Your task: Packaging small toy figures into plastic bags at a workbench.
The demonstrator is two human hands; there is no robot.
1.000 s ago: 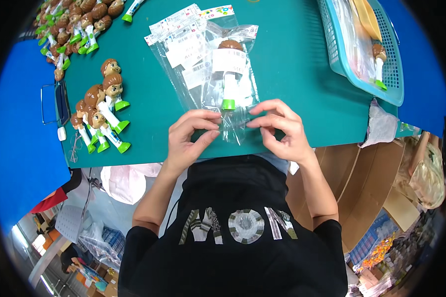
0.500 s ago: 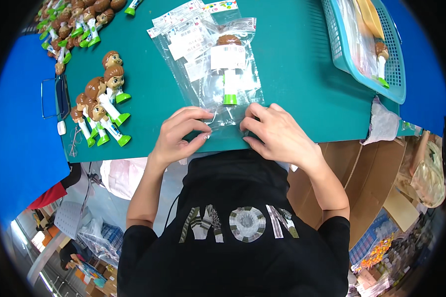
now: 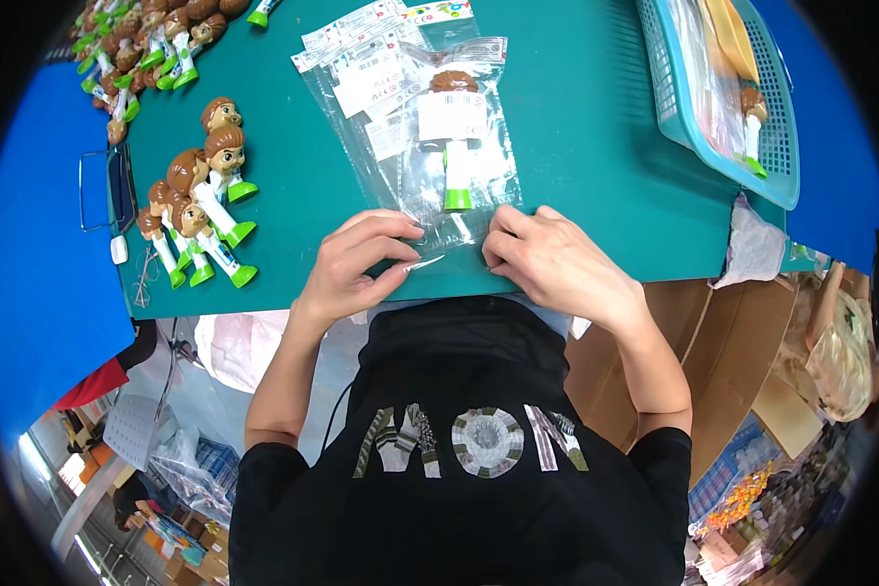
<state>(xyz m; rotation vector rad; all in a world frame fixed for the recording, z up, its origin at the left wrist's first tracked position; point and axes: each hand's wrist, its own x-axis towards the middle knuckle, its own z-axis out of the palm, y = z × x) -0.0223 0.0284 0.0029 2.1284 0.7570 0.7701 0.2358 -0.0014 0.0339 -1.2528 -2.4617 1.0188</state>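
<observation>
A clear plastic bag lies in front of me with a toy figure inside, brown-haired, white-bodied and green at the base. A white label covers part of the figure. At the bag's near end, my left hand pinches the left corner between thumb and fingers. My right hand has its fingers curled together at the right corner; its fingertips are partly hidden. Under and beyond this bag, more flat clear bags with printed tops are fanned out on the green table.
Several loose toy figures lie to the left, with a larger pile at the far left. A light-blue basket at the far right holds plastic bags and one figure. A cloth hangs at the table's right edge, above a cardboard box.
My right hand has shifted slightly right and its fingers have closed more tightly together. The bag's near end has tilted up toward the right. My left hand has hardly moved.
</observation>
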